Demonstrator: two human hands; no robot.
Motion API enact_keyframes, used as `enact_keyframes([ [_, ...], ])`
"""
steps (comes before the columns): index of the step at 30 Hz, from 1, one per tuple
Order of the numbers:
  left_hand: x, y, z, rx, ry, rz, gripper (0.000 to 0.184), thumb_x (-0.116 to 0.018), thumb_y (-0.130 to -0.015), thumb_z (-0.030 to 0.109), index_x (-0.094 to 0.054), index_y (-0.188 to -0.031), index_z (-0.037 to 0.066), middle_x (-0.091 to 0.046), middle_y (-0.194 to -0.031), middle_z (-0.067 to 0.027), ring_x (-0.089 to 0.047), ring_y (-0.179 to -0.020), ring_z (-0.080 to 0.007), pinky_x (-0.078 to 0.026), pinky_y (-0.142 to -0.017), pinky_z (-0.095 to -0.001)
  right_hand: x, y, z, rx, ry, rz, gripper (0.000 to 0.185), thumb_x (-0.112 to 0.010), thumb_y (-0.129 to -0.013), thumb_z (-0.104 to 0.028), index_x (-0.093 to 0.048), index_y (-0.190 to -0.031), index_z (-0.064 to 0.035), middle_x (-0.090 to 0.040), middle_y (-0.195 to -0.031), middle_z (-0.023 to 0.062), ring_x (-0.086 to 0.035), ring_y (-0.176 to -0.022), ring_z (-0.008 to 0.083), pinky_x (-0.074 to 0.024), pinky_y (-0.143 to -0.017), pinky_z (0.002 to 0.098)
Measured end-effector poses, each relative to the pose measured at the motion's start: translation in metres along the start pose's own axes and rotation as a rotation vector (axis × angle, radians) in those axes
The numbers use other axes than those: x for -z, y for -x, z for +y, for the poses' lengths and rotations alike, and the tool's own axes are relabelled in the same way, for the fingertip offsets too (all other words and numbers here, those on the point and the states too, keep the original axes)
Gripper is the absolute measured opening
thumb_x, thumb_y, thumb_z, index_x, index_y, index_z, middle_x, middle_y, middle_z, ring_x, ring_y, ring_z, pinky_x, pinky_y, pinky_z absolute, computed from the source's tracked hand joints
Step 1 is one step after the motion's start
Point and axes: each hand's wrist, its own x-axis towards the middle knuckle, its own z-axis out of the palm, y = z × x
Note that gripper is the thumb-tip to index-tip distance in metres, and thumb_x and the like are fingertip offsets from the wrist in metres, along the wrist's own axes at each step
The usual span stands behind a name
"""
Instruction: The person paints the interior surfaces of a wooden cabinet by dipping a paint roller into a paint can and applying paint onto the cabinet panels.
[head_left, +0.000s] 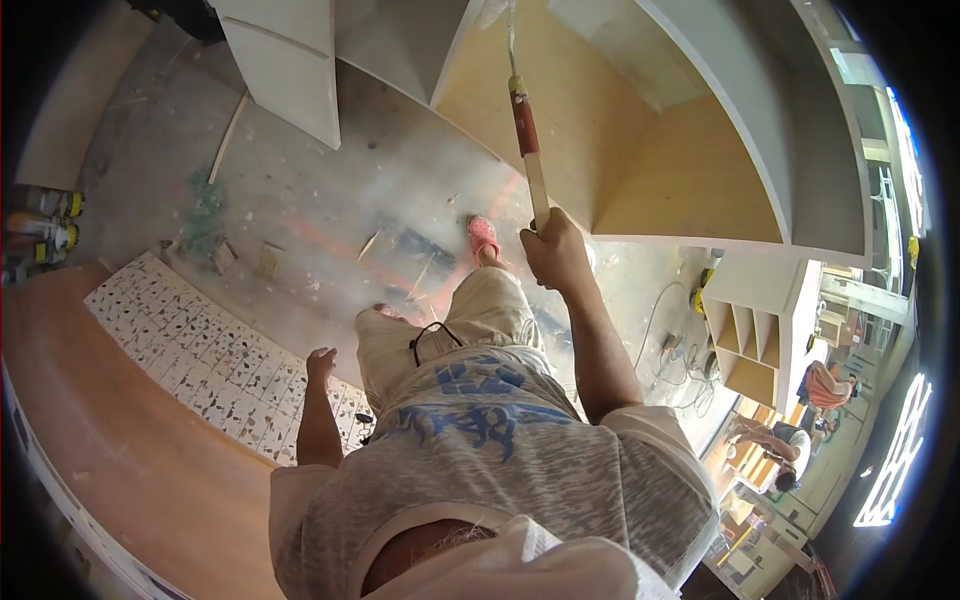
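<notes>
My right hand [558,255] is wrapped round the wooden stick end of a long-handled paint roller [532,170]. The pole has a red grip and a bent metal rod. Its white head is cut off at the top edge, within the upper part of an open cabinet [570,110] with bare wood and pale painted panels. My left hand [320,365] hangs low at my side, near a terrazzo-patterned board [200,350]. Its fingers look curled, with nothing visible in them.
A white panel [285,65] stands at upper left. Scraps and a thin strip [228,138] lie on the stained floor. To the right are a small shelf unit [750,330], cables [690,375] and two people [785,445] at work. An orange-brown curved surface [130,430] lies left.
</notes>
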Motion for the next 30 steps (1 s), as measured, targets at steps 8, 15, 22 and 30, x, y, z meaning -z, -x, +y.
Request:
enact_keyframes([
  [8, -0.053, -0.001, -0.026, 0.047, 0.104, -0.063, 0.046, -0.067, -0.075, 0.022, -0.054, -0.112, -0.003, -0.063, -0.091, -0.0146, -0.060, -0.071, -0.0186, -0.049, -0.061, -0.0290, 0.012, -0.047, 0.024, -0.038, -0.004, -0.110, 0.027, -0.058, -0.072, -0.018, -0.050, -0.079, 0.0070, -0.057, -0.072, 0.0287, -0.058, -0.073, 0.0423, -0.0463, -0.064, 0.0426],
  [15, -0.167, 0.011, 0.016, 0.066, 0.130, -0.005, 0.045, -0.067, -0.075, 0.025, -0.056, -0.110, -0.001, -0.064, -0.081, -0.0099, -0.058, -0.065, -0.0151, -0.047, -0.060, -0.0283, 0.058, -0.320, 0.159, 0.391, 0.501, -0.309, 0.021, -0.064, -0.065, -0.019, -0.058, -0.081, -0.0072, -0.055, -0.059, 0.0099, -0.057, -0.056, 0.0239, -0.0447, -0.058, 0.0377],
  [22, -0.286, 0.016, 0.025, 0.185, 0.194, -0.106, 0.038, -0.062, -0.079, 0.018, -0.054, -0.112, 0.000, -0.063, -0.088, -0.0096, -0.058, -0.065, -0.0139, -0.046, -0.057, -0.0250, 0.096, -0.525, 0.160, -0.079, -0.155, -0.196, 0.014, -0.048, -0.085, -0.008, -0.054, -0.075, -0.0002, -0.046, -0.056, 0.0026, -0.046, -0.046, 0.0112, -0.0363, -0.038, 0.0270],
  [30, -0.314, 0.018, 0.068, 0.117, 0.070, -0.116, 0.037, -0.059, -0.080, 0.016, -0.054, -0.113, 0.000, -0.062, -0.081, -0.0062, -0.057, -0.064, -0.0110, -0.045, -0.057, -0.0244, 0.068, -0.577, 0.188, -0.175, -0.205, -0.099, 0.015, -0.052, -0.082, -0.008, -0.051, -0.070, 0.0009, -0.047, -0.054, 0.0036, -0.046, -0.041, 0.0156, -0.0394, -0.038, 0.0300],
])
